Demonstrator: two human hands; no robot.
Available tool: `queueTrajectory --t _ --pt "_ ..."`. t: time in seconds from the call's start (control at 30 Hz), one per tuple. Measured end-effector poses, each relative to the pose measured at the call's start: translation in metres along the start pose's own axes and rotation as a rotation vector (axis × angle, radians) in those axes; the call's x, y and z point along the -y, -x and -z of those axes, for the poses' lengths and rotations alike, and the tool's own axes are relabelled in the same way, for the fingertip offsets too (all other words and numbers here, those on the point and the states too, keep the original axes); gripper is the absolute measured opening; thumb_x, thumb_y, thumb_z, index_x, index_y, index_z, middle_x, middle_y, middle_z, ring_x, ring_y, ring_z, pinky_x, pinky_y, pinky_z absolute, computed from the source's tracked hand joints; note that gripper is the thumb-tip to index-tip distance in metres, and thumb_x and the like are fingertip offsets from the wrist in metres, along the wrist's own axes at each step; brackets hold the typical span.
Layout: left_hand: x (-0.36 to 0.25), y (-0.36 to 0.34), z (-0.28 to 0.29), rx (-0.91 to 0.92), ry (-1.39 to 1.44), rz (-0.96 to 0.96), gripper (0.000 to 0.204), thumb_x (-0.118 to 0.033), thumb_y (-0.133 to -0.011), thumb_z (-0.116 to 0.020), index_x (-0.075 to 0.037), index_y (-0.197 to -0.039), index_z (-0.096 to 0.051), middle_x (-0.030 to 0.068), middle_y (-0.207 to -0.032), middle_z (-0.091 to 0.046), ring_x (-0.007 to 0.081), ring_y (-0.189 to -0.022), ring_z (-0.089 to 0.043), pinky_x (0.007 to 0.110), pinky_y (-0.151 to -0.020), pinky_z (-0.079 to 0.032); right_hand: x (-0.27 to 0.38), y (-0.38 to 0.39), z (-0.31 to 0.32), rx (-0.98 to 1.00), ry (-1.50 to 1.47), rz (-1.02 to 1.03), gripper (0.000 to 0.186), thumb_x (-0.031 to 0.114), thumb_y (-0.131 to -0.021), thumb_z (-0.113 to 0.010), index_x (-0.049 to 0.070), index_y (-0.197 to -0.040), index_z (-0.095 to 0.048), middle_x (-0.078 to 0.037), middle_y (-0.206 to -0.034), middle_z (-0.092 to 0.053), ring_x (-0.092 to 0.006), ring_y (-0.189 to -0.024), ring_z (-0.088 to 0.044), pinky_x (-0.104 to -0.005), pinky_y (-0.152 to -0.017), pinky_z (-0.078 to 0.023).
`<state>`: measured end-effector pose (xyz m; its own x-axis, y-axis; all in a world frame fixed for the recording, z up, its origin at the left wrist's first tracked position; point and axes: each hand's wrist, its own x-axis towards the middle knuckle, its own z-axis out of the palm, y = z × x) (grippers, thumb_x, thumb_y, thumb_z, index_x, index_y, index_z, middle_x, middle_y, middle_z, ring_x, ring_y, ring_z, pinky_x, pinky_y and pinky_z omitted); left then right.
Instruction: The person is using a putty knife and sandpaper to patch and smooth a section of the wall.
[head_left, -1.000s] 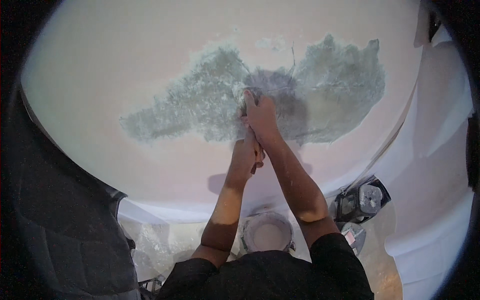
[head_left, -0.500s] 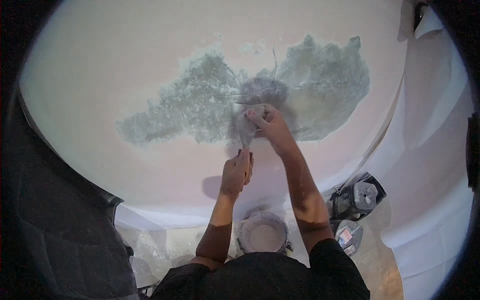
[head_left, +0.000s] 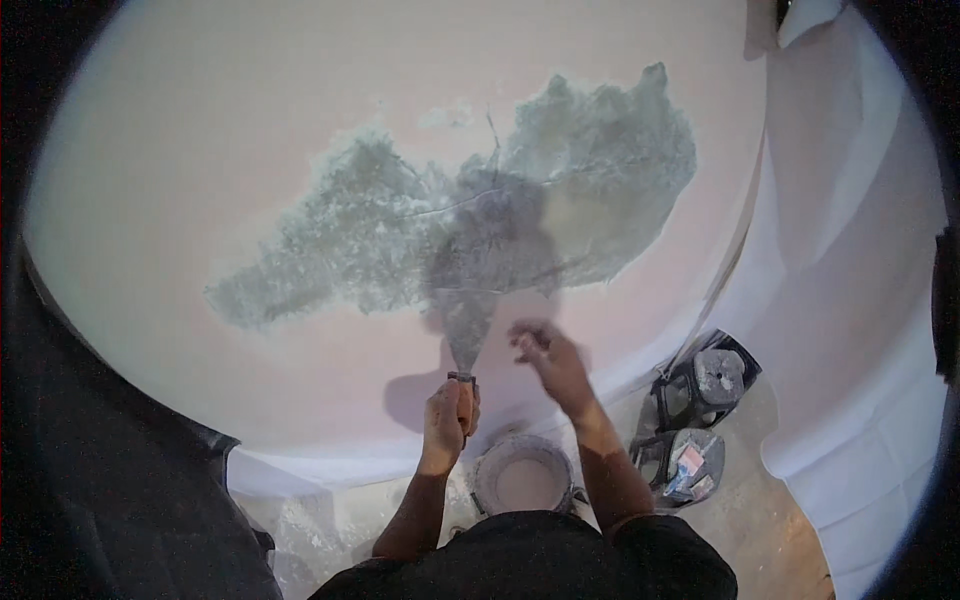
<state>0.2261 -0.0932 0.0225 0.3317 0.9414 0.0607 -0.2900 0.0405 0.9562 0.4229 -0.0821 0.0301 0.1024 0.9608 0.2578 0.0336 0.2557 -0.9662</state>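
My left hand [head_left: 443, 422] is closed round the orange-brown handle of a putty knife [head_left: 468, 338]. The blade widens upward in front of a pale wall [head_left: 250, 130] and looks smeared with grey. To the right of the knife, my right hand [head_left: 550, 362] hovers apart from it, fingers loosely curled with gaps between them and slightly blurred; I see nothing in it. Above both hands, a large ragged grey patch [head_left: 350, 235] spreads across the wall, with thin crack-like lines. A shadow falls over its middle and the blade.
A round bucket [head_left: 487, 468] with pale contents stands on the floor just in front of me. Two dark stools [head_left: 718, 375] sit to the right, the nearer bearing small packets [head_left: 690, 462]. White sheeting [head_left: 850, 300] hangs at right, dark cloth [head_left: 120, 430] at left.
Both hands have moved down and away from the grey patch. My right hand has come off the putty knife's blade; the left still grips its handle. The view has shifted slightly.
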Motion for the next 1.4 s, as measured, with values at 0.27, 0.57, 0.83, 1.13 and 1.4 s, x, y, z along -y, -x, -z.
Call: queueTrajectory --t 0.27,0.57,0.83,1.13,1.4 --pt "0.050 -0.009 -0.022 0.155 -0.314 -0.088 0.044 -0.038 -0.104 -0.033 -0.004 -0.084 -0.054 0.0031 -0.069 -0.050 0.0124 -0.060 -0.049 0.028 -0.055 -0.040 -0.034 0.059 -0.018 0.128 -0.198 -0.040 0.034 0.019 -0.100 -0.050 0.000 -0.128 -0.052 -0.012 -0.125 -0.054 -0.0197 -0.119 -0.050 -0.0330 -0.098 -0.043" --pt "0.089 -0.035 -0.075 0.309 -0.531 0.022 0.031 -0.024 -0.101 -0.045 0.000 -0.087 -0.059 0.0092 -0.077 -0.052 0.0142 -0.065 -0.054 0.031 -0.061 -0.044 -0.043 0.065 0.077 -0.349 -0.152 0.161 0.016 0.019 -0.102 -0.044 0.003 -0.105 -0.046 -0.003 -0.078 -0.056 -0.0104 -0.062 -0.055 -0.0257 -0.058 -0.047" --pt "0.115 -0.065 -0.108 0.107 -0.500 0.094 0.020 -0.019 -0.094 -0.056 -0.002 -0.088 -0.062 0.0060 -0.075 -0.053 0.0123 -0.057 -0.054 0.029 -0.051 -0.044 -0.070 0.054 0.213 -0.415 -0.025 -0.041 0.010 0.013 -0.099 -0.053 0.005 -0.104 -0.051 -0.001 -0.075 -0.050 -0.0048 -0.059 -0.047 -0.0205 -0.051 -0.038" --pt "0.108 -0.034 -0.101 0.053 -0.380 0.184 0.014 -0.013 -0.095 -0.054 -0.004 -0.086 -0.060 0.0021 -0.065 -0.052 0.0077 -0.049 -0.049 0.023 -0.043 -0.038 -0.022 0.044 0.191 -0.398 0.572 -0.035 0.034 0.007 -0.088 -0.059 -0.001 -0.119 -0.050 -0.021 -0.089 -0.060 -0.0373 -0.080 -0.062 -0.0412 -0.073 -0.050" --pt "0.109 -0.017 -0.086 -0.111 -0.295 0.099 0.012 -0.010 -0.095 -0.053 -0.005 -0.086 -0.059 -0.0001 -0.064 -0.052 0.0064 -0.048 -0.046 0.023 -0.042 -0.036 -0.019 0.059 0.187 -0.364 0.617 0.156 0.039 0.004 -0.083 -0.062 0.000 -0.120 -0.053 -0.024 -0.102 -0.061 -0.0405 -0.096 -0.061 -0.0417 -0.083 -0.049"
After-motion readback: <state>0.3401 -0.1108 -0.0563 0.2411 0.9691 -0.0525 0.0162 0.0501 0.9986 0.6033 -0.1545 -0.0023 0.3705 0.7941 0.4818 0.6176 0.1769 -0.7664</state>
